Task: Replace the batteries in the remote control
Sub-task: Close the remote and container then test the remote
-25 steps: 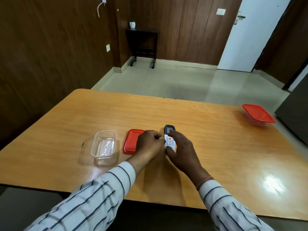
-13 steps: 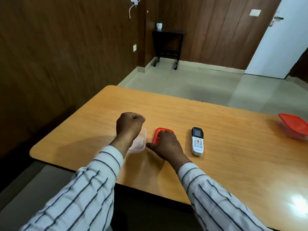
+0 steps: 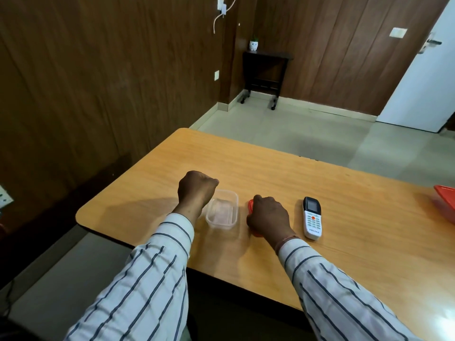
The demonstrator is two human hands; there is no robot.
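Observation:
The white remote control [image 3: 312, 221] with a dark screen lies face up on the wooden table [image 3: 357, 254], with no hand on it. My right hand [image 3: 268, 217] is to its left, fingers curled over a red lid [image 3: 250, 206] that it mostly hides. My left hand [image 3: 195, 188] is a closed fist raised just beyond the left edge of a clear plastic container [image 3: 234, 198]. Whether the fist holds anything is hidden. No batteries are visible.
A second container with a red lid [image 3: 445, 200] sits at the table's right edge. The table's rounded left corner [image 3: 81, 215] is close to my left arm. A dark side table [image 3: 266, 70] stands by the far wall.
A second ago both hands held the remote. It now lies on the table, and my hands have moved left to the red lid and the clear container.

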